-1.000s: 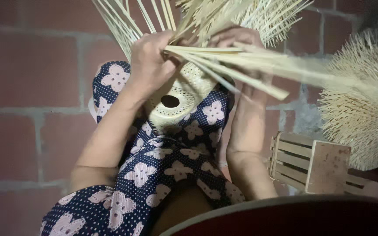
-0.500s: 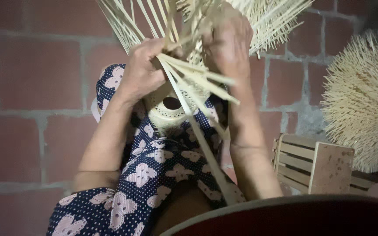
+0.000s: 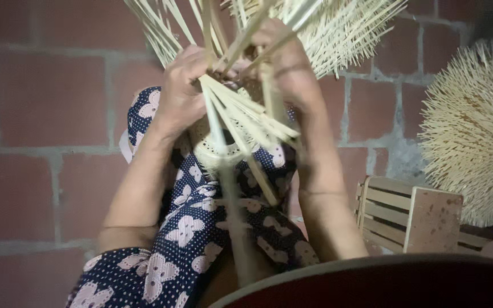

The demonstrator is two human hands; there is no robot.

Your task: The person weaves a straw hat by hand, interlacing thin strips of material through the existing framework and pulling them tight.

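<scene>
Left hand (image 3: 181,94) clenched on bundle of pale strips (image 3: 241,114), keeping them fanned clear of half-woven basket (image 3: 221,149) on lap. Right hand (image 3: 289,71) pinches, probably, single strip, bracing weave. Wooden stool (image 3: 412,219) near.

Pale straw-yellow strips (image 3: 241,108) fan out above a cream woven base (image 3: 215,149); the trousers (image 3: 195,228) are navy with tiny white dots and big pinkish-white flowers; the floor (image 3: 47,97) is red-brown brick with grey joints; the stool (image 3: 412,219) is bare light wood
</scene>
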